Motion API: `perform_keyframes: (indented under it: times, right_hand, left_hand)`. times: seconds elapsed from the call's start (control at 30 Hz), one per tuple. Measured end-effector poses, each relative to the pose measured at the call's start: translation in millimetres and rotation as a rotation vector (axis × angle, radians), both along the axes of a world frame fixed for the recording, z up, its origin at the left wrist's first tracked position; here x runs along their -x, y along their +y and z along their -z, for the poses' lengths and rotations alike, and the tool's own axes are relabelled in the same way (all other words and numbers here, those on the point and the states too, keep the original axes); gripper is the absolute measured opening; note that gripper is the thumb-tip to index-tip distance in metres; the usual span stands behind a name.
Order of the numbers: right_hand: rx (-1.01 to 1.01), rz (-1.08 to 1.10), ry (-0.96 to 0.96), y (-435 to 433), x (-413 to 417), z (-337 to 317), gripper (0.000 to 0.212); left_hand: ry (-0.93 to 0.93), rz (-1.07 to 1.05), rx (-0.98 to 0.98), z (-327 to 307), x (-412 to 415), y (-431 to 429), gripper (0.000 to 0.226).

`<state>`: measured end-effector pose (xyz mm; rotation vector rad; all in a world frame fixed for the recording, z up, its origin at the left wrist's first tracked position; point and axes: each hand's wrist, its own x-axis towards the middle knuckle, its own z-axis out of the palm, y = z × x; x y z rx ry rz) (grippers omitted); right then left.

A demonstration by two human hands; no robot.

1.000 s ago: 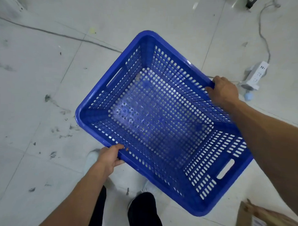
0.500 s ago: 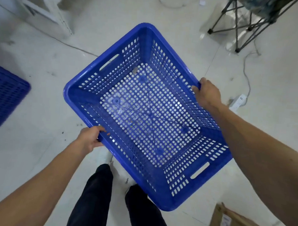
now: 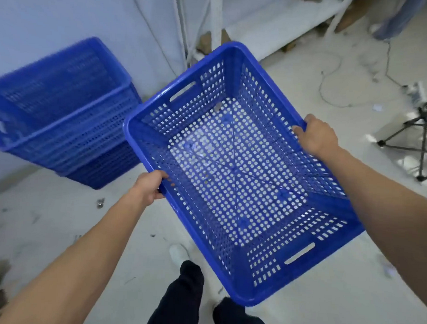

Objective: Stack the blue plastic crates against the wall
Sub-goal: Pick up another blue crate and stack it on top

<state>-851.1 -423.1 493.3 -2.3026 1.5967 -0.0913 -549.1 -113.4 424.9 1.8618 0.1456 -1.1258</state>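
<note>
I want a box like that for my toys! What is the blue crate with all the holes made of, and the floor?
The crate looks like moulded plastic: one even blue, glossy along the rim, with neat rows of punched-looking holes. The floor seems to be hard pale tile or smooth concrete, dull and scuffed with dark marks; which one is hard to tell.

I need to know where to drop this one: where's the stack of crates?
In the head view, the stack of crates stands upper left against the wall, just left of the held crate.

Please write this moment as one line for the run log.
phase: carrying | left hand: grips crate rim | right hand: grips opposite rim | crate: empty, off floor | stack: by wall, ahead-left
</note>
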Motion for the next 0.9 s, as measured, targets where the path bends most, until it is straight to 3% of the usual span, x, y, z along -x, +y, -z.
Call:
perform_keyframes:
  times: [0.53,0.9]
  right_hand:
    - [0.321,-0.267,-0.167,20,-358,-198,0.052]
    - [0.31,-0.503,-0.234,17,-528,-250,0.045]
  left_hand:
    - [-0.002,-0.404,0.247,-127,-200,92,0.007]
    - [-0.035,-0.625,0.323,-173,-282,107,0.016]
